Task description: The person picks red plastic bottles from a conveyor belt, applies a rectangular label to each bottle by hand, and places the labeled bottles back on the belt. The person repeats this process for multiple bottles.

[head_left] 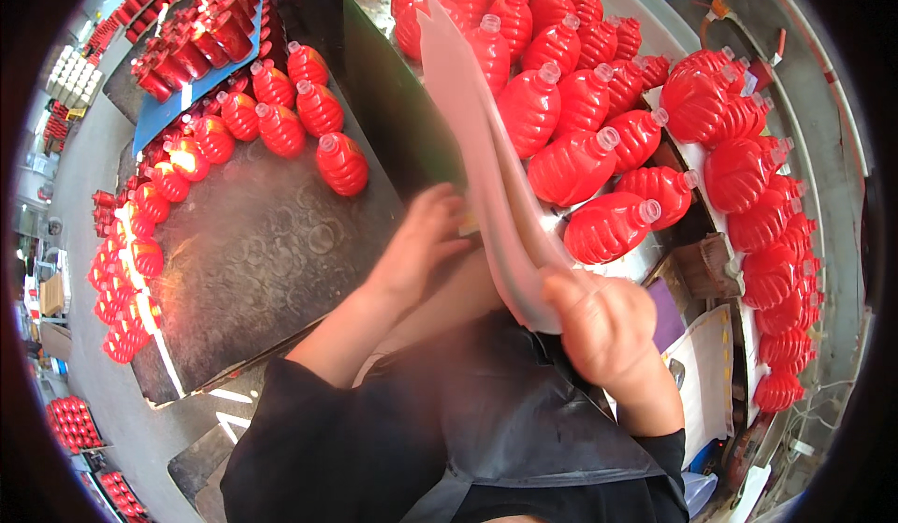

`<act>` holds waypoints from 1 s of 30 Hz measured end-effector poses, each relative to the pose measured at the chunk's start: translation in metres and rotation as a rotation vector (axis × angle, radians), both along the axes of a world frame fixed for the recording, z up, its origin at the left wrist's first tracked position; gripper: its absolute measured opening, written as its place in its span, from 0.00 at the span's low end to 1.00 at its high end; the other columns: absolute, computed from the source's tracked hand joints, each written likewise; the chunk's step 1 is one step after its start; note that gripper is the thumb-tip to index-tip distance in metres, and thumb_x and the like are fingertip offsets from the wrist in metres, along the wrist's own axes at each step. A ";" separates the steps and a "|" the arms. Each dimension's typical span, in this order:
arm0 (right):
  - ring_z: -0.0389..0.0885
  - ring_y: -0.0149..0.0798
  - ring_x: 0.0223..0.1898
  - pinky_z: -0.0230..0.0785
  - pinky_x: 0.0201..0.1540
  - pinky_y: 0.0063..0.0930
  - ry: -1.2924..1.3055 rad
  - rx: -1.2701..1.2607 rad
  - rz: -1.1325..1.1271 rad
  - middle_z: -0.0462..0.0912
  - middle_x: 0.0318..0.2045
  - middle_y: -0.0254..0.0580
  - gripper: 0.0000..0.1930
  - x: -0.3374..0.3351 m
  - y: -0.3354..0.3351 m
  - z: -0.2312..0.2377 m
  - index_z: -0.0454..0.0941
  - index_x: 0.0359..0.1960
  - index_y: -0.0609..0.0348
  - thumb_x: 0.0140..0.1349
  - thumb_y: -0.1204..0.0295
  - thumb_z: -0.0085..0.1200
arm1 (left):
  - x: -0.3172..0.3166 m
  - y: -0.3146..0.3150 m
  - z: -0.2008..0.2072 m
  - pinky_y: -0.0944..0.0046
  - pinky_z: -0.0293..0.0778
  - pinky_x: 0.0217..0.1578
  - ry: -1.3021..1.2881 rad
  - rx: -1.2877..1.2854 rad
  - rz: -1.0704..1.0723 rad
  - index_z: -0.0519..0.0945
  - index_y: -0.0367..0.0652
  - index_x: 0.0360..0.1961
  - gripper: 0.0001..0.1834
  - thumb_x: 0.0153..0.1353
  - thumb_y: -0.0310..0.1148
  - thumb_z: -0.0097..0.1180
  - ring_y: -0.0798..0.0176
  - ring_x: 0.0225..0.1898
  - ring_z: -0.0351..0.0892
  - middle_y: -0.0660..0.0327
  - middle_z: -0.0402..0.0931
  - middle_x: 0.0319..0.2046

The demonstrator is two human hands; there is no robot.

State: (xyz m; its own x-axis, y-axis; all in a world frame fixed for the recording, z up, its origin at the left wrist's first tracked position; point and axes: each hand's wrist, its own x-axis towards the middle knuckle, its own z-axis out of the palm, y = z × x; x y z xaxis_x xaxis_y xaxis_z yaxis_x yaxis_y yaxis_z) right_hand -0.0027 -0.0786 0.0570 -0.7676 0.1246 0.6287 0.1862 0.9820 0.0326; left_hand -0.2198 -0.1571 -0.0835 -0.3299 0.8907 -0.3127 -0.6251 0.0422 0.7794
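My right hand [603,322] is closed round the lower end of a long, limp, translucent whitish plastic sheet [468,102], perhaps a bag. The sheet is folded lengthwise and stretches up and away to the left, in front of the red bottles. My left hand [426,233] is slightly blurred, with its fingers apart and nothing seen in it. It hovers left of the sheet, near the lower end of a dark green panel [393,102]. Many ribbed red plastic bottles [571,167] with clear uncapped necks lie tilted on the surface to the right.
On the left, a dark worn tabletop [271,233] carries a curved row of upright red bottles [281,130]. Darker red containers [201,41] stand on a blue board [159,116] behind them. More red bottles [767,214] line a ledge at the far right.
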 end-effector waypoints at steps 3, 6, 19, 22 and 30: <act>0.76 0.32 0.23 0.68 0.22 0.26 -0.131 0.013 0.283 0.80 0.32 0.40 0.17 -0.005 -0.022 0.002 0.85 0.47 0.64 0.54 0.74 0.63 | -0.015 -0.028 0.042 0.49 0.63 0.72 0.038 0.246 -0.036 0.59 0.41 0.77 0.45 0.72 0.61 0.54 0.56 0.73 0.65 0.53 0.65 0.73; 0.72 0.29 0.20 0.62 0.17 0.24 -0.109 0.114 0.462 0.70 0.22 0.31 0.18 -0.022 -0.044 -0.008 0.85 0.48 0.65 0.55 0.72 0.59 | -0.024 -0.042 0.077 0.53 0.63 0.71 0.029 0.273 -0.192 0.56 0.39 0.77 0.46 0.71 0.55 0.61 0.59 0.70 0.67 0.55 0.66 0.69; 0.81 0.49 0.29 0.72 0.26 0.41 -0.317 -0.430 0.923 0.77 0.30 0.45 0.22 -0.044 -0.104 -0.023 0.78 0.60 0.65 0.68 0.66 0.53 | -0.033 -0.101 0.127 0.55 0.77 0.62 0.407 -0.079 -0.065 0.72 0.31 0.67 0.29 0.63 0.23 0.60 0.56 0.58 0.83 0.50 0.80 0.59; 0.85 0.52 0.42 0.79 0.42 0.48 -0.043 -0.675 0.773 0.82 0.39 0.48 0.28 -0.044 -0.085 -0.025 0.76 0.64 0.61 0.63 0.64 0.65 | -0.050 -0.134 0.135 0.53 0.78 0.61 0.435 0.019 0.021 0.74 0.32 0.66 0.29 0.63 0.23 0.62 0.56 0.57 0.83 0.51 0.81 0.58; 0.79 0.43 0.59 0.74 0.59 0.35 0.426 -1.579 0.130 0.78 0.58 0.54 0.40 -0.074 0.031 -0.082 0.61 0.70 0.70 0.63 0.66 0.69 | -0.095 -0.177 0.093 0.54 0.82 0.57 0.418 0.248 0.229 0.79 0.35 0.61 0.29 0.56 0.19 0.68 0.56 0.52 0.87 0.54 0.85 0.53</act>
